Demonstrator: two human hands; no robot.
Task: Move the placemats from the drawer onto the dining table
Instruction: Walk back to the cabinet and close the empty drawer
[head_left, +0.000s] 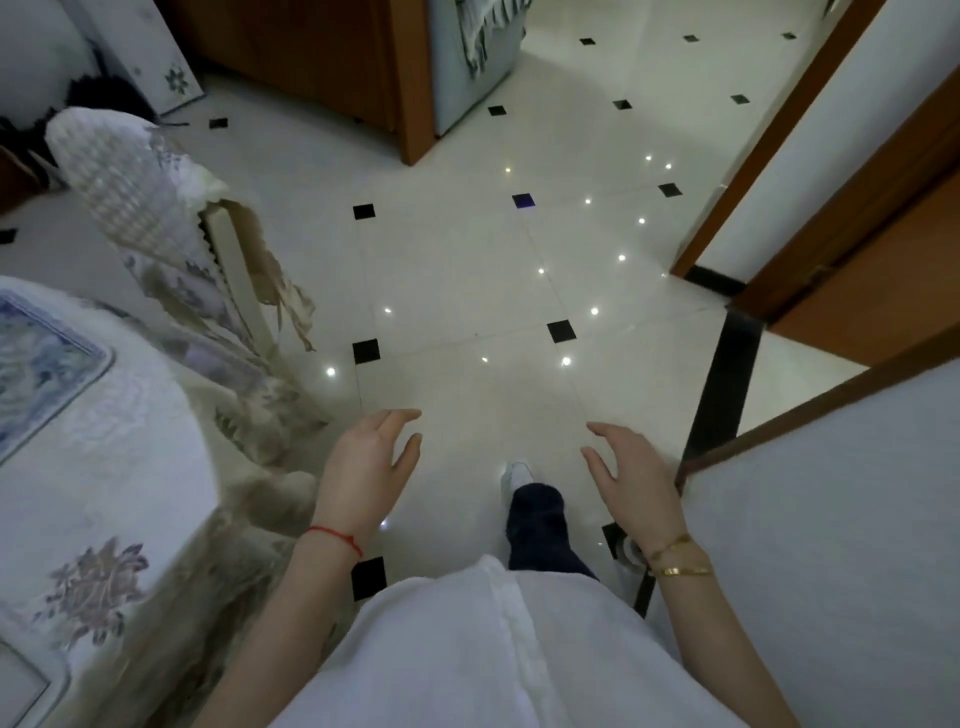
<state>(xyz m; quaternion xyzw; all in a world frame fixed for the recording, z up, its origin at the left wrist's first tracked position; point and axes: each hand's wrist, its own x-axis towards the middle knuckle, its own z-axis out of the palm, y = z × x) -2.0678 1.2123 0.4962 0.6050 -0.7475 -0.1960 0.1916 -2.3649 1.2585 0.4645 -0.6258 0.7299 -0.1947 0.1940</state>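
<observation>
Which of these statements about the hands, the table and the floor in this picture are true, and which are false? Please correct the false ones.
1. Both hands hold nothing. True: the left hand and the right hand are open, with relaxed fingers.
2. The right hand carries a placemat. False: it is empty; a blue patterned placemat already lies on the dining table.
3. The dining table is on the person's left. True.
4. A red string is on the right wrist. False: the red string is on the left wrist; the right wrist has gold bracelets.
5. The floor is dark wood. False: the floor is pale tile with small black squares.
</observation>
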